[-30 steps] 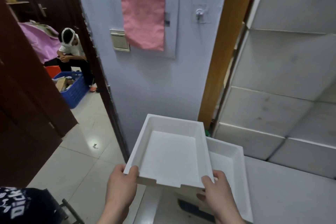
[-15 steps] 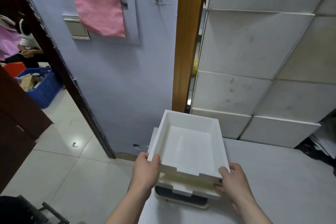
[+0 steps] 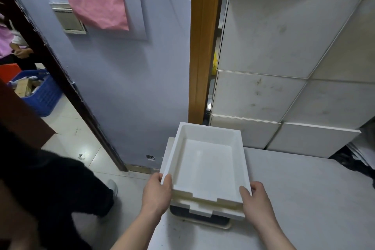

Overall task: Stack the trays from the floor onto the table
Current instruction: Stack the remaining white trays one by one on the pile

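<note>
Both hands on top white tray point(image 3: 207, 165): left hand point(image 3: 156, 194) and right hand point(image 3: 256, 201) curled round its near corners, thumbs over rim. Tray sits atop lower tray point(image 3: 213, 210) on table point(image 3: 304, 199).

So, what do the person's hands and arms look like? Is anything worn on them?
Both are bare. The left hand and right hand wear no gloves, and no ring or watch shows. The left forearm and right forearm are uncovered down to the picture's edge; no sleeve comes into view.
</note>
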Motion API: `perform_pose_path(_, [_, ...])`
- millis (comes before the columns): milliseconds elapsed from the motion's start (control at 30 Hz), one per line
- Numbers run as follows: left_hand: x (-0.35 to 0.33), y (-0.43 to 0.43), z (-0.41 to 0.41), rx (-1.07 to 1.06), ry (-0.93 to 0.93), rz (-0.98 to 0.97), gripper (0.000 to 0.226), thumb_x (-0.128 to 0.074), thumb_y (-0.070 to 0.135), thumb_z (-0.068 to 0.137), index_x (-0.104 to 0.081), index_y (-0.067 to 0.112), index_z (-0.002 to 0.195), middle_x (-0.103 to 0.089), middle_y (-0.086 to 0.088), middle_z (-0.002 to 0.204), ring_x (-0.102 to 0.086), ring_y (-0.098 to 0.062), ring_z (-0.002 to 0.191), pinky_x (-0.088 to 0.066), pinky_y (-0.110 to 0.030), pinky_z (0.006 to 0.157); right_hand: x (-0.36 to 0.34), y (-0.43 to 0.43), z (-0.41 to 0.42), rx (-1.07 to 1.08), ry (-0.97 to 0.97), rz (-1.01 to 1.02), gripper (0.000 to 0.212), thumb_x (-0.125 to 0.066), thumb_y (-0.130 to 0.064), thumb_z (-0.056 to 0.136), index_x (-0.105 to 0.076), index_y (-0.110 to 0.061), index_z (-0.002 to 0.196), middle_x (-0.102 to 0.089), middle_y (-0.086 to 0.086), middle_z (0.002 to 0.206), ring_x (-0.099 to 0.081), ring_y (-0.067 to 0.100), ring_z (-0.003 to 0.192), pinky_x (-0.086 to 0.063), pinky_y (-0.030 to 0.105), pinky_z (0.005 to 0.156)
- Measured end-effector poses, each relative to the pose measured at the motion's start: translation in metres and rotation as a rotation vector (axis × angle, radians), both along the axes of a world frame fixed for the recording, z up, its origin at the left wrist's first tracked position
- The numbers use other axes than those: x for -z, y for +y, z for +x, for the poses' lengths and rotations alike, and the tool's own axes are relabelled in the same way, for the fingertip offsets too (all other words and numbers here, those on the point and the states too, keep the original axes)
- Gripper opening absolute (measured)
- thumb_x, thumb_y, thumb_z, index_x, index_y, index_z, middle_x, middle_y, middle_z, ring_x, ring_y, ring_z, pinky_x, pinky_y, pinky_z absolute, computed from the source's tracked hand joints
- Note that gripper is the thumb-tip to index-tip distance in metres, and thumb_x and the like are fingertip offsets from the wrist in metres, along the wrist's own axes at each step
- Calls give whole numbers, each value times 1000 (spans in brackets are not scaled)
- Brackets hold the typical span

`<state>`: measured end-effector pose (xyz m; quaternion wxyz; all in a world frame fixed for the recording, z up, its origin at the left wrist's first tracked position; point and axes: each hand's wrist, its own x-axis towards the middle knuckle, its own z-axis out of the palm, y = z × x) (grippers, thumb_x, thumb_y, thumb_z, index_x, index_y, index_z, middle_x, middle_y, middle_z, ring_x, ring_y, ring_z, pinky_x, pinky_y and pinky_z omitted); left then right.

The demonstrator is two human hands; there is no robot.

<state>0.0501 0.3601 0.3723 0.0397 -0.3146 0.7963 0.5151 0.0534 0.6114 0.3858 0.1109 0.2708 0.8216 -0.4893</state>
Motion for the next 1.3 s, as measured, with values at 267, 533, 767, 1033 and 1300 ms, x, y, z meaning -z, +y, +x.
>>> perform_pose_path(267, [15,-8,3,106,15,-63,28,-45,41,99,-62,21,90,-61,7,79,-57,-19,76,-43,-33,67,6,-2,6,38,-15,-26,25,-50,-35,102,-58,-14,113,-64,3,99,-59,15,85,-46,38,77])
perform_pose_path(533, [17,-14,7,96,2,35,35,-40,36,101,-47,16,73,-45,1,70,-41,-21,69,-35,-35,64,8,-8,8,150,-69,-232,28,-43,-39,107,-50,-14,117,-55,19,104,-45,26,103,-41,45,103])
perform_pose_path(767, [38,-23,11,19,-151,182,30,-47,38,95,-65,15,88,-62,-5,86,-57,-25,80,-54,-40,84,37,-1,11,206,-161,-341,46,-52,-40,102,-58,-1,125,-61,24,117,-60,46,114,-51,61,103])
perform_pose_path(1033, [52,-21,14,-35,-178,283,26,-49,30,101,-66,11,103,-66,-12,87,-58,-26,74,-57,-43,88,39,5,12,225,-168,-439,22,-54,-24,105,-65,-6,108,-68,9,110,-65,34,110,-55,48,95])
perform_pose_path(1300, [46,-23,13,-52,-232,327,24,-50,27,102,-67,10,105,-63,-11,89,-58,-23,79,-52,-34,74,45,13,7,212,-205,-392,22,-55,-20,104,-64,0,101,-65,13,96,-62,32,87,-54,48,86])
